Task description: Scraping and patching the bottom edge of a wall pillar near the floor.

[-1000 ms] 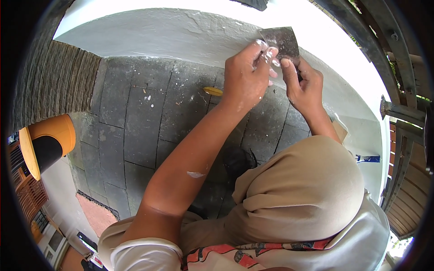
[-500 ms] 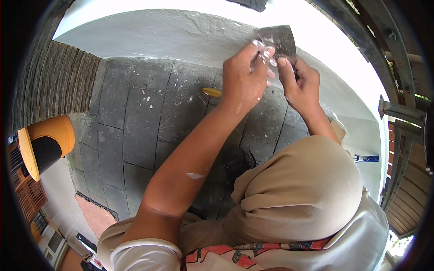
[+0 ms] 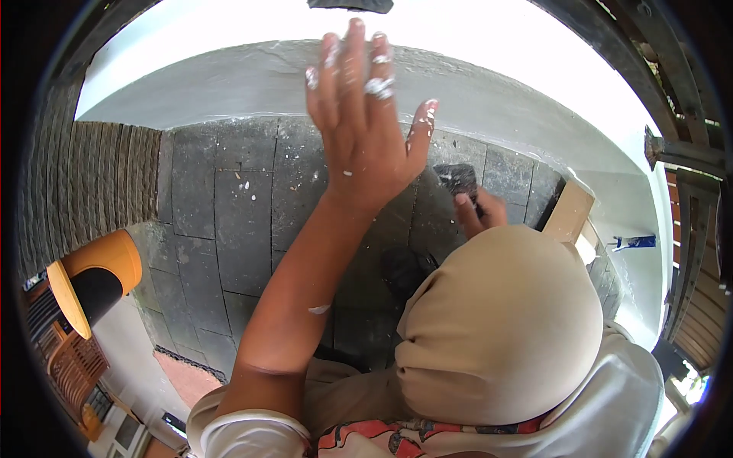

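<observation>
My left hand point(image 3: 363, 126) is stretched over the grey face of a low wall point(image 3: 229, 76), fingers spread and nothing in them. White paste clings to its fingertips and to one finger. Whether it touches the wall I cannot tell. Lower and to the right, my right hand point(image 3: 485, 211) grips a dark, flat scraper point(image 3: 456, 177) whose blade is smeared with white. Part of this hand is hidden behind my knee point(image 3: 504, 320).
Grey paving point(image 3: 244, 198) with white specks runs along the wall. A dark object point(image 3: 351, 6) lies on the white upper part. To the right are a piece of cardboard point(image 3: 569, 210) and a blue item point(image 3: 636, 242); an orange-and-black container point(image 3: 99, 278) stands left.
My left hand has let go of the scraper, moved up and left, and spread its fingers. My right hand has drawn the scraper down from the wall, nearer my knee.
</observation>
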Demonstrator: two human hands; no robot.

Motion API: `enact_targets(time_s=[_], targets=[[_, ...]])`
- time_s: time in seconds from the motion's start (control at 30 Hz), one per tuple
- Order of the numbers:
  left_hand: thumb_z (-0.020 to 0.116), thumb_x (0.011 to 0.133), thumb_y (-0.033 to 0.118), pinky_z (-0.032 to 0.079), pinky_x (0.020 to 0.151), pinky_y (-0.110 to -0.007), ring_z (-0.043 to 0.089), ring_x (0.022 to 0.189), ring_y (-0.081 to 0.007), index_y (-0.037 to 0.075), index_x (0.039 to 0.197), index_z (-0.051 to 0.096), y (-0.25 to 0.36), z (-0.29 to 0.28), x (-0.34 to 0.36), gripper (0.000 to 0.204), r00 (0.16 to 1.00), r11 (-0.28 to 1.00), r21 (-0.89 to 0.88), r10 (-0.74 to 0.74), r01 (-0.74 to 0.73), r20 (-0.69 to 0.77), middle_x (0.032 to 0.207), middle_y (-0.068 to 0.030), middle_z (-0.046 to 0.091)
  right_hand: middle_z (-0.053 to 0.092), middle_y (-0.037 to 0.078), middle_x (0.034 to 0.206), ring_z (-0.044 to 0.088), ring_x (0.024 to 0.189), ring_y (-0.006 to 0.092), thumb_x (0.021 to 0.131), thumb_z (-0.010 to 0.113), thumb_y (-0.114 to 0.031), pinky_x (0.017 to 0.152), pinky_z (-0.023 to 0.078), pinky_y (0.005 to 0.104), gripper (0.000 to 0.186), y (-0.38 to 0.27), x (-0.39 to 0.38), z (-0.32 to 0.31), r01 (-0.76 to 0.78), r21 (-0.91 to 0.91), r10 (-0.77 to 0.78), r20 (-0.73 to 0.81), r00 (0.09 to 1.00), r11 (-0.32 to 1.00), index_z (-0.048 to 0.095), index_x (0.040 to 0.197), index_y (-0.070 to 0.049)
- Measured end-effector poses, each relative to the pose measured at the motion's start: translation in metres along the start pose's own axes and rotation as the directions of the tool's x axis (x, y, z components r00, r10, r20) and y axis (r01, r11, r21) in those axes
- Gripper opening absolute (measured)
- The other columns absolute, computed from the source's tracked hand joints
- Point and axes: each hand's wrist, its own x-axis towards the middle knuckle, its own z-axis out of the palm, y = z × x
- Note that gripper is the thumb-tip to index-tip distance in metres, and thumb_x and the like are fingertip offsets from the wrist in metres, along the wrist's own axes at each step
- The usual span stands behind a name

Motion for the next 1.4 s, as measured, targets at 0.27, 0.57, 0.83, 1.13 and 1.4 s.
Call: enact_targets(time_s=[0.27, 0.57, 0.83, 1.13, 1.4], targets=[[0.066, 0.087, 0.023, 0.026, 0.112, -0.064, 0.028, 0.146, -0.0418, 0.005, 0.138, 0.053, -0.007, -0.006, -0.039, 0.056, 0.745, 0.822, -0.409, 0.549, -0.397, 0.379, 0.154, -0.0241, 0.035, 0.056, 0.001, 0.063, 0.049, 0.054, 0.0072, 0.101, 0.057, -0.027, 0.048, 0.037, 0.0267, 0.029, 0.01, -0.014, 0.045, -0.308, 0.323, 0.306, 0.058, 0.95, 0.895, 0.06, 0.086, -0.002], [0.068, 0.088, 0.017, 0.058, 0.081, -0.032, 0.074, 0.094, -0.023, 0.002, 0.111, 0.07, 0.004, -0.027, -0.014, 0.028, 0.853, 0.841, -0.474, 0.43, -0.26, 0.295, 0.101, -0.0158, 0.074, 0.055, 0.002, 0.076, 0.049, 0.068, 0.0096, 0.106, 0.045, -0.027, 0.062, 0.041, 0.0257, 0.032, -0.007, 0.008, 0.039, -0.003, 0.301, 0.037, -0.108, 0.993, 0.954, 0.063, 0.103, 0.0], [0.066, 0.091, 0.008, 0.056, 0.076, -0.029, 0.071, 0.087, -0.017, 0.0, 0.118, 0.063, -0.028, -0.051, -0.036, 0.028, 0.83, 0.809, -0.359, -0.259, 0.466, 0.494, 0.105, -0.0131, 0.072, 0.057, 0.016, 0.097, 0.053, 0.086, 0.0214, 0.1, 0.053, -0.026, 0.082, 0.045, 0.0362, 0.041, -0.048, 0.045, 0.05, 0.339, 0.177, -0.303, -0.201, 0.932, 0.924, 0.046, 0.126, 0.005], [0.069, 0.093, 0.015, 0.053, 0.088, -0.033, 0.066, 0.107, -0.0206, 0.0, 0.123, 0.058, -0.018, -0.056, -0.035, 0.036, 0.667, 0.451, -0.511, -0.324, 0.732, 0.67, 0.119, -0.0126, 0.066, 0.057, 0.001, 0.063, 0.054, 0.055, 0.0064, 0.093, 0.071, -0.016, 0.05, 0.043, 0.0241, 0.027, -0.079, 0.085, 0.078, 0.171, 0.496, -0.014, -0.303, 0.953, 0.851, 0.048, 0.099, -0.002], [0.068, 0.094, 0.024, 0.052, 0.091, -0.035, 0.066, 0.107, -0.0221, -0.002, 0.123, 0.057, -0.015, -0.046, -0.023, 0.04, 0.695, 0.522, -0.487, -0.343, 0.7, 0.632, 0.116, -0.0151, 0.067, 0.059, 0.003, 0.071, 0.055, 0.059, 0.0076, 0.099, 0.062, -0.017, 0.05, 0.043, 0.0252, 0.026, -0.075, 0.086, 0.106, 0.22, 0.519, -0.061, -0.306, 0.95, 0.826, 0.042, 0.109, -0.002]])
